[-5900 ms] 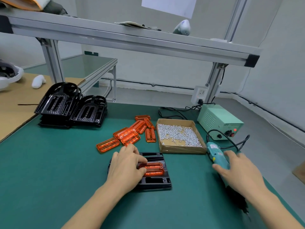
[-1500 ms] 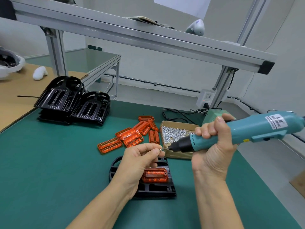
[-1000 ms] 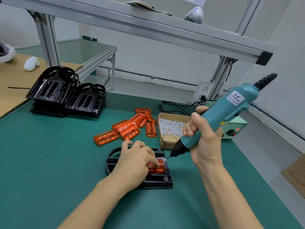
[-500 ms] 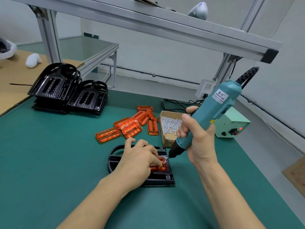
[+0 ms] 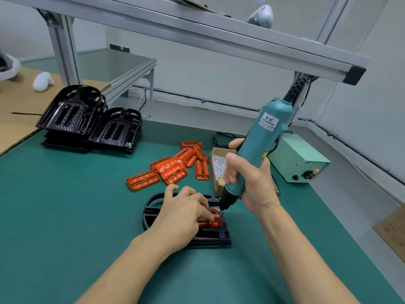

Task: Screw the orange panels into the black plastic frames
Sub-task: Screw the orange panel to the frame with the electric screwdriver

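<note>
A black plastic frame [image 5: 210, 236] lies flat on the green mat in front of me with an orange panel [image 5: 213, 222] seated in it. My left hand [image 5: 184, 213] rests on the frame and covers most of the panel, its fingertips pinching a small screw [image 5: 217, 215] at the panel's right end. My right hand [image 5: 252, 183] grips a teal electric screwdriver [image 5: 260, 150], tilted, with its black tip down at that screw.
Several loose orange panels [image 5: 173, 170] lie behind the frame. A cardboard box of screws [image 5: 218, 165] sits right of them, a green power supply [image 5: 298, 161] further right. Stacked black frames [image 5: 92, 126] stand at the back left. An aluminium shelf beam [image 5: 197, 34] runs overhead.
The screwdriver has tipped more upright and its tip has come down onto the panel's right end. My left hand stays on the frame, holding the screw there.
</note>
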